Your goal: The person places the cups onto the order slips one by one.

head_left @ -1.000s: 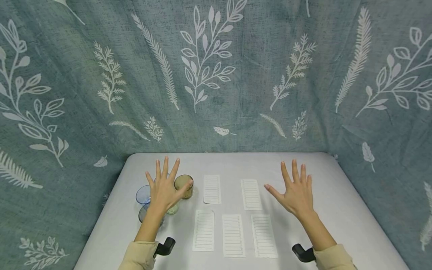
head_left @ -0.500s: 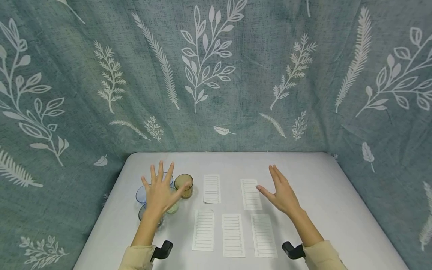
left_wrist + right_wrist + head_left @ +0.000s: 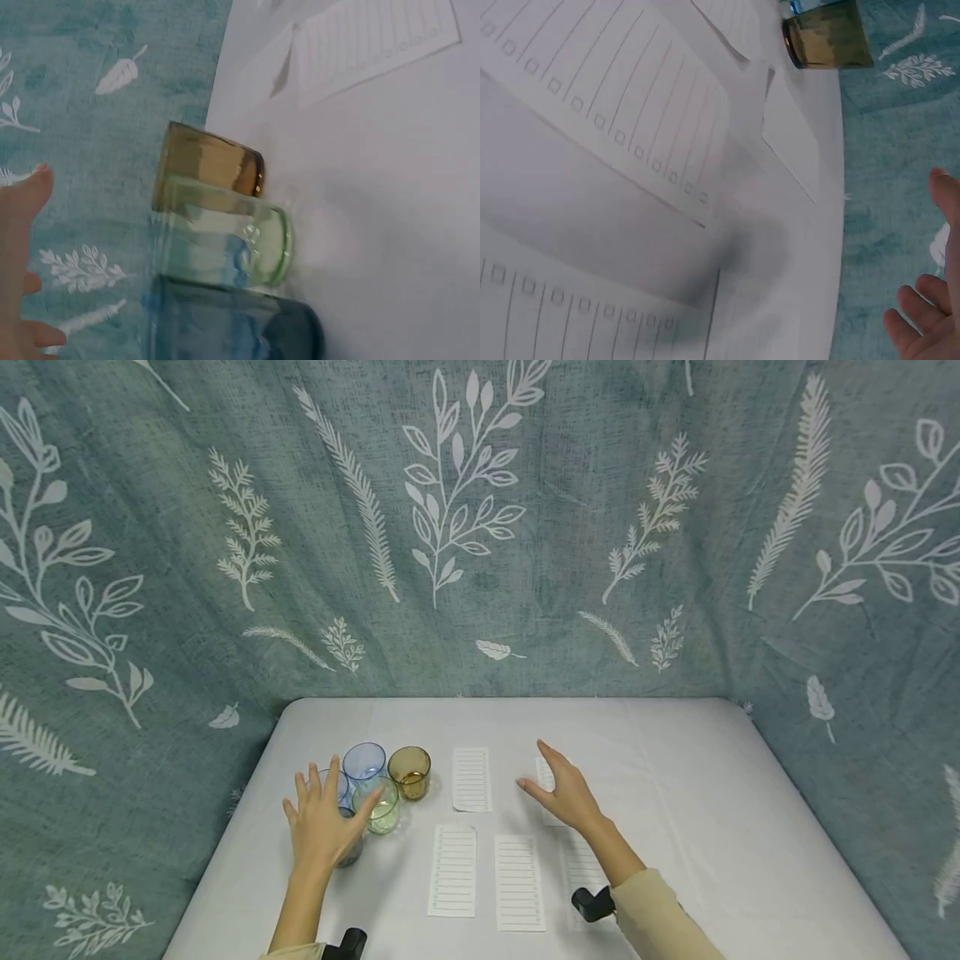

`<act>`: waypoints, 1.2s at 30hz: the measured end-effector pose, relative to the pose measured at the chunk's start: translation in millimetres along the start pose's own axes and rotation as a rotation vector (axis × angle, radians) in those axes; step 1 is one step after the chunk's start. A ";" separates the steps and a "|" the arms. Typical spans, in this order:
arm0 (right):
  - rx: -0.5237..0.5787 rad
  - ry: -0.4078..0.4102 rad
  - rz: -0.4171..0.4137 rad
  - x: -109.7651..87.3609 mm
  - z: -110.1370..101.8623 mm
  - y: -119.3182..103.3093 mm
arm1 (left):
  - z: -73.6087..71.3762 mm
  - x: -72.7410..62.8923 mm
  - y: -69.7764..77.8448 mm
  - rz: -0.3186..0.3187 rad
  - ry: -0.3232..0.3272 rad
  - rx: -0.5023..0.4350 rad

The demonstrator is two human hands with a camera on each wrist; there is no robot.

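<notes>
My left hand (image 3: 322, 831), fingers spread, hovers over the near left side of a cluster of coloured drinking glasses. Partly behind it stand a dark grey-blue glass (image 3: 236, 326) and a blue glass (image 3: 342, 785). A green glass (image 3: 382, 814) is by the thumb, with another blue glass (image 3: 364, 762) and an amber glass (image 3: 410, 772) farther back. My right hand (image 3: 568, 792) is held above the lined paper slips, thumb apart from the fingers, with nothing in it. It covers part of the back right slip (image 3: 545, 772).
Other checklist slips lie on the white table: one back slip (image 3: 471, 779), a front left slip (image 3: 452, 871), a front middle slip (image 3: 519, 883) and a front right slip (image 3: 581, 860) under the right forearm. A leaf-patterned curtain (image 3: 480, 527) hangs behind the table.
My right hand has moved left and its fingers have drawn together. The left hand has come down and left, toward the near side of the glasses, uncovering more of them.
</notes>
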State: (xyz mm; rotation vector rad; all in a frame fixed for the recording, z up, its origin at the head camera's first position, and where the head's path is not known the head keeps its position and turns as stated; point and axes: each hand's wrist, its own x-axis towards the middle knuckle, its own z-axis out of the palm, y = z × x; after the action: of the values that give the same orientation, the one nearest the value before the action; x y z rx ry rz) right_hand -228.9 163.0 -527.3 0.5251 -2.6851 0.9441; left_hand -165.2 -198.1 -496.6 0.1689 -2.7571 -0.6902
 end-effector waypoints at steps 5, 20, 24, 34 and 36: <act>0.027 -0.035 -0.011 7.4 23.1 -5.0 | 8.6 -11.5 -17.2 -0.036 0.122 -0.069; -0.039 -0.302 0.037 9.4 85.6 -8.0 | 33.8 -32.1 -37.0 -0.241 0.109 -0.406; -0.068 -0.334 0.030 4.2 89.6 -6.5 | 37.8 -32.7 -41.3 -0.305 0.069 -0.462; -0.121 -0.292 -0.048 -4.0 98.3 1.1 | 48.6 -37.2 -41.0 -0.376 0.151 -0.577; -0.113 -0.285 -0.048 -4.4 98.4 0.9 | 48.7 -40.0 -39.1 -0.386 0.158 -0.597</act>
State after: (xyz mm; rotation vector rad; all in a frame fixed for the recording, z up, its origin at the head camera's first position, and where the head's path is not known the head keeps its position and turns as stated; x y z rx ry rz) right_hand -236.2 101.8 -604.0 0.7464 -2.9396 0.7479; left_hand -140.5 -203.6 -566.3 0.5964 -2.2642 -1.4861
